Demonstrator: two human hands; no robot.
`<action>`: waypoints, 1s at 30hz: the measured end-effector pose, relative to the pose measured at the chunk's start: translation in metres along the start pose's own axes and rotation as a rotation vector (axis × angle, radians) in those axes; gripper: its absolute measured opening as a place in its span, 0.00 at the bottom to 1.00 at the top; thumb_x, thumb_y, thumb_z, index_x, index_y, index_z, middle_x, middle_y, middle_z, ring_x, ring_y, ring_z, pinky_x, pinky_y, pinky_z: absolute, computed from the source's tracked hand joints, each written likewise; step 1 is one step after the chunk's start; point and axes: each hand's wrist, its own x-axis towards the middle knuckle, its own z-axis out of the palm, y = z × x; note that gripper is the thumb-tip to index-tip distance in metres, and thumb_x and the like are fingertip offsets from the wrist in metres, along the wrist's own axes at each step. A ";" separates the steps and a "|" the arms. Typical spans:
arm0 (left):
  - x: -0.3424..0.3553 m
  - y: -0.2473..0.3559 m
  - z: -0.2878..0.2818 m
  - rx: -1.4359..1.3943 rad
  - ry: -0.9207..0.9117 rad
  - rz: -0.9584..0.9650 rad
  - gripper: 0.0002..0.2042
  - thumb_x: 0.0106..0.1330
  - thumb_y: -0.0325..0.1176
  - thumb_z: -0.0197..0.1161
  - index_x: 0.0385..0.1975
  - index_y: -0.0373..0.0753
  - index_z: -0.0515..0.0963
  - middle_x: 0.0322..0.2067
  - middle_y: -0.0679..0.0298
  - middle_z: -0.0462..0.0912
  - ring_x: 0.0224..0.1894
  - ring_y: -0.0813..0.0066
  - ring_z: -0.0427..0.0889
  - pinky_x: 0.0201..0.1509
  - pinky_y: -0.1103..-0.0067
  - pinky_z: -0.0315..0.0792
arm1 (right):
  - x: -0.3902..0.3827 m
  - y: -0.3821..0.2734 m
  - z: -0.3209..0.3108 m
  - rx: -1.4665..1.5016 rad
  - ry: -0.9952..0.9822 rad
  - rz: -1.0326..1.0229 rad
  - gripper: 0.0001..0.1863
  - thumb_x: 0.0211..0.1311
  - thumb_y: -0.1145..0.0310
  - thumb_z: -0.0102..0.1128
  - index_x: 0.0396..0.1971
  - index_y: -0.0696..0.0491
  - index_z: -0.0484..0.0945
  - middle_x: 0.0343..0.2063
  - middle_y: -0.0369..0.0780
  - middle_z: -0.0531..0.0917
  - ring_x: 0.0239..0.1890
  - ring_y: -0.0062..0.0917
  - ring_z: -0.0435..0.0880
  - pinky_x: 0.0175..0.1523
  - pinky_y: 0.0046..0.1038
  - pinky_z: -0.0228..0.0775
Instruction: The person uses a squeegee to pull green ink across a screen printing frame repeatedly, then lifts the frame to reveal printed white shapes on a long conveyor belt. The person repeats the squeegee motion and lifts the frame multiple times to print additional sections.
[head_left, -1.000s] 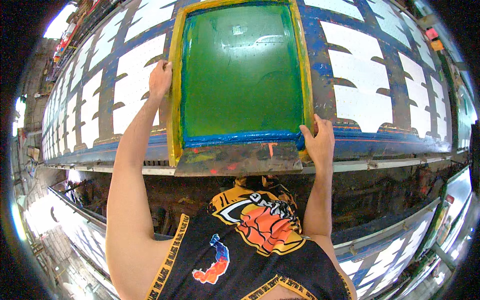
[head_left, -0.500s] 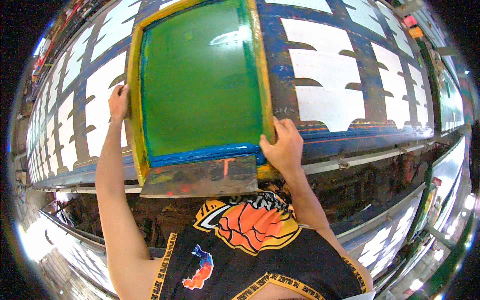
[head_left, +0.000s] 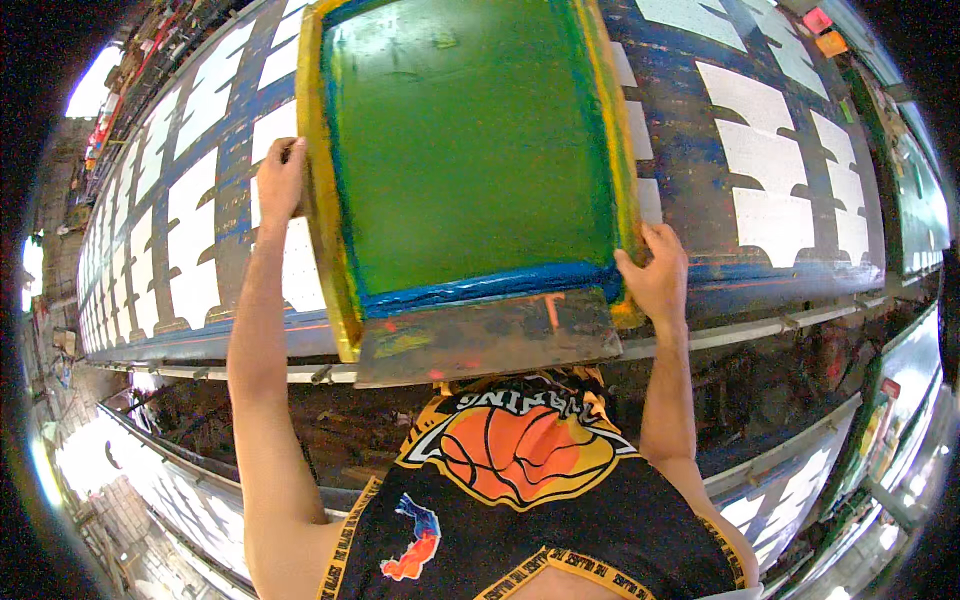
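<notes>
Many white panels (head_left: 192, 235) lie in rows on the left part of one long table (head_left: 682, 130), those farthest left too small to count. One left hand (head_left: 281, 180) comes next, its fingers bent and partly closed at the left side of one screen; it seems to have hold of that edge, though how firmly I cannot tell.

The screen (head_left: 475, 150) sits at the middle of the scene, over the table, with one green sheet inside one yellow rim (head_left: 320, 190). One blue strip (head_left: 490, 287) runs along its near end, and one dark, paint-marked board (head_left: 490, 340) juts out nearer still, past the table's near edge. One black shirt (head_left: 600, 530) with one ball print is below that.

One right hand (head_left: 656, 275) is half open around the screen's right side near its near corner, the thumb toward the sheet and the fingers on the outer side. Right of the screen, five columns of panels show: three near, one partly covered by the screen, and two far. At far right are one pink item (head_left: 817, 20) and one orange item (head_left: 831, 43).
</notes>
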 end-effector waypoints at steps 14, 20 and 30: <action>-0.068 0.138 0.083 0.040 0.055 -0.061 0.23 0.75 0.50 0.65 0.52 0.34 0.86 0.45 0.48 0.91 0.50 0.50 0.90 0.58 0.61 0.81 | -0.010 0.144 -0.060 0.053 -0.002 -0.076 0.27 0.54 0.68 0.81 0.54 0.60 0.85 0.44 0.47 0.83 0.47 0.44 0.85 0.53 0.42 0.79; -0.065 0.130 0.099 0.059 0.008 -0.082 0.25 0.76 0.52 0.64 0.56 0.35 0.84 0.49 0.45 0.90 0.54 0.45 0.89 0.61 0.59 0.80 | -0.009 0.155 -0.054 0.041 -0.054 -0.066 0.27 0.56 0.66 0.80 0.55 0.60 0.84 0.45 0.48 0.83 0.49 0.45 0.84 0.56 0.43 0.78; -0.057 0.094 0.125 0.080 -0.088 0.059 0.24 0.81 0.52 0.57 0.57 0.34 0.79 0.50 0.45 0.88 0.57 0.43 0.85 0.63 0.54 0.77 | -0.009 0.114 -0.069 0.074 -0.061 -0.013 0.29 0.66 0.66 0.77 0.66 0.56 0.81 0.58 0.48 0.84 0.60 0.43 0.84 0.66 0.41 0.77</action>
